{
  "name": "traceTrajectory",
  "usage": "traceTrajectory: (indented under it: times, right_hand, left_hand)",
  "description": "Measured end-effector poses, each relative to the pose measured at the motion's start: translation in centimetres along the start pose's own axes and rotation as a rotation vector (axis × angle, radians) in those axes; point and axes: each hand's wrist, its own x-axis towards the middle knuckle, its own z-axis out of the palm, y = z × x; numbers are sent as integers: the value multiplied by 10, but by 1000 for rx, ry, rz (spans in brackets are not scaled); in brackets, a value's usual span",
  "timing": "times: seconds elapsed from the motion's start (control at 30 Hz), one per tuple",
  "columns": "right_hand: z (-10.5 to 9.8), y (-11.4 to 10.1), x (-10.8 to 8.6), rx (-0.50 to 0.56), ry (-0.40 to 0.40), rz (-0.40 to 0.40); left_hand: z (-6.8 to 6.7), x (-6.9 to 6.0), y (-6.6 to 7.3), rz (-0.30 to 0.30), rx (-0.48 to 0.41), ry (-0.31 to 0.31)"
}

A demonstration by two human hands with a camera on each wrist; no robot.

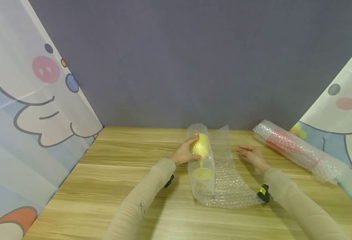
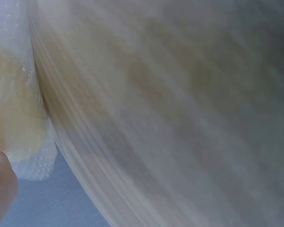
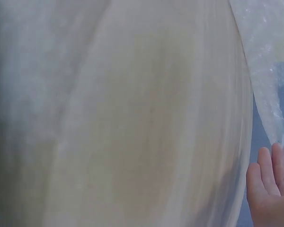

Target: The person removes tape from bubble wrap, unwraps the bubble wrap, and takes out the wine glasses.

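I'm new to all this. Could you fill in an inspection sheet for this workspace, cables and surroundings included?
Surface: light wood-grain table, striped.
Job's things: yellow stemmed goblet inside a roll of clear bubble wrap; a loose clear plastic bubble-wrap sheet spreads to its right.
Clutter: long, clear bubble-wrapped bundle with something red inside, slanting at the right.
Grips: left grip, a bare hand, holds the goblet through the wrap; right grip, fingers extended, is near the sheet's edge, contact unclear.
Cables: nothing seen.
Surroundings: plain dark grey upright backdrop; cartoon-printed pale fabric drapes on both sides.
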Motion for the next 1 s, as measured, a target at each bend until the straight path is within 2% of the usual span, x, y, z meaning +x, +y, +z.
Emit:
traceTrajectory:
  times: [0.1, 0.2, 0.37, 0.53, 0.7, 0.87, 1.0]
  right_hand:
    - [-1, -3, -2, -28, 14, 11]
    - [-2, -11, -4, -103, 51, 14]
    - [-1, -33, -5, -260, 85, -70]
    - [4, -53, -10, -274, 30, -126]
    - [25, -64, -13, -294, -42, -190]
    - [50, -62, -7, -334, -104, -266]
    - [59, -52, -4, -399, -191, -243]
  left_hand:
    - [0, 0, 0, 4, -2, -2]
    - [-1, 0, 0, 5, 1, -4]
    - [-1, 0, 0, 3, 4, -3]
    - [0, 0, -1, 6, -1, -2]
    - [0, 1, -2, 18, 2, -7]
    - [-1, 0, -1, 22, 26, -6]
    - [-1, 0, 0, 15, 18, -11]
